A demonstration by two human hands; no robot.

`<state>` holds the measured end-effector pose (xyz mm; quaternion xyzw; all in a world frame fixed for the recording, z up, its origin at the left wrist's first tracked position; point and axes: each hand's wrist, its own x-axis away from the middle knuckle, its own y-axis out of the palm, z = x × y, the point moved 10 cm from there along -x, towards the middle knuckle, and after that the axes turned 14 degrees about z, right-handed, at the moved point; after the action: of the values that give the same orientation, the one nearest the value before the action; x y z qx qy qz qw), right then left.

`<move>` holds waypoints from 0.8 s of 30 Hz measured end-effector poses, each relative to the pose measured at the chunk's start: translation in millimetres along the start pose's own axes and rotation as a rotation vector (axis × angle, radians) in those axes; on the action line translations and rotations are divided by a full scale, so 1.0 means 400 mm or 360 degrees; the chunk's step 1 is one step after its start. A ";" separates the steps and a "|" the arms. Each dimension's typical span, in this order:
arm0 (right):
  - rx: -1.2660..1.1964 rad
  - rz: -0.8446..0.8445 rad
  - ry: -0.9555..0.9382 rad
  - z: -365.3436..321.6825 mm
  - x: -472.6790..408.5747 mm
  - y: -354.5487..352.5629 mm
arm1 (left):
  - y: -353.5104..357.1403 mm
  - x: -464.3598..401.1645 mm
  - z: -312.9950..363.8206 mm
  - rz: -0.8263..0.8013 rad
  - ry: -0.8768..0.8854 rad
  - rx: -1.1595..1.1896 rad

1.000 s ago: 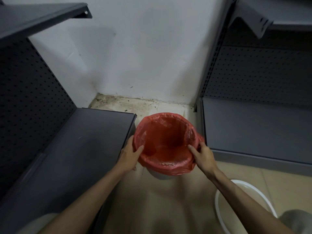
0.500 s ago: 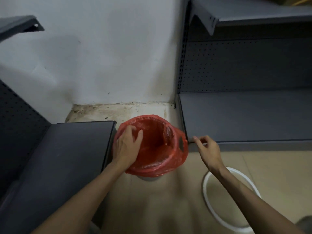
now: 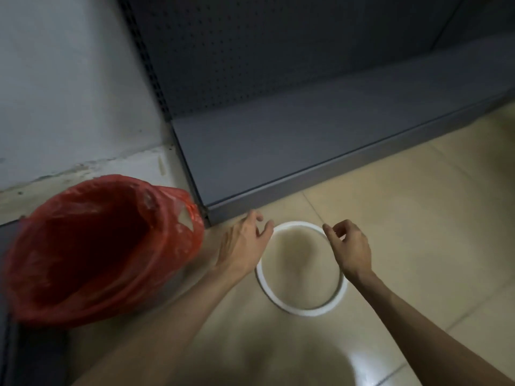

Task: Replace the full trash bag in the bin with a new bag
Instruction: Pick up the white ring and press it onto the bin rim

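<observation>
A red plastic bag [image 3: 92, 246] lines the small bin at the lower left, its edge folded over the rim and one handle loop hanging on the right side. The bin body is almost fully covered by the bag. A white ring [image 3: 302, 309] lies flat on the tiled floor to the right of the bin. My left hand [image 3: 243, 243] hovers at the ring's left edge with fingers spread. My right hand [image 3: 348, 246] is at the ring's upper right edge, fingers curled. I cannot tell whether either hand touches the ring.
A dark grey shelf unit [image 3: 320, 140] with a perforated back stands close behind the ring. A white wall [image 3: 69, 79] with a dirty base is behind the bin. Another dark shelf edge [image 3: 8, 344] is at the far left. Beige floor tiles [image 3: 418, 218] stretch to the right.
Both hands left the red bag and moved right to the white ring on the floor. The view swung right and down, so the bin now sits at the left.
</observation>
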<state>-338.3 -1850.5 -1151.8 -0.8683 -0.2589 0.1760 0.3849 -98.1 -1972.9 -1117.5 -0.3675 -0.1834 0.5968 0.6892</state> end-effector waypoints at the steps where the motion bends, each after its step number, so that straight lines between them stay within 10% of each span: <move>1: 0.0045 0.0000 0.0022 0.045 0.003 0.011 | 0.050 0.013 -0.028 -0.0063 -0.0046 -0.0031; 24: 0.0269 0.0055 0.0069 0.319 0.054 0.092 | 0.279 0.052 -0.173 -0.0301 0.0091 -0.0549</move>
<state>-373.5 -1785.3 -1263.9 -0.8406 -0.2198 0.1850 0.4592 -122.4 -1971.0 -1248.2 -0.4780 -0.2971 0.4784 0.6741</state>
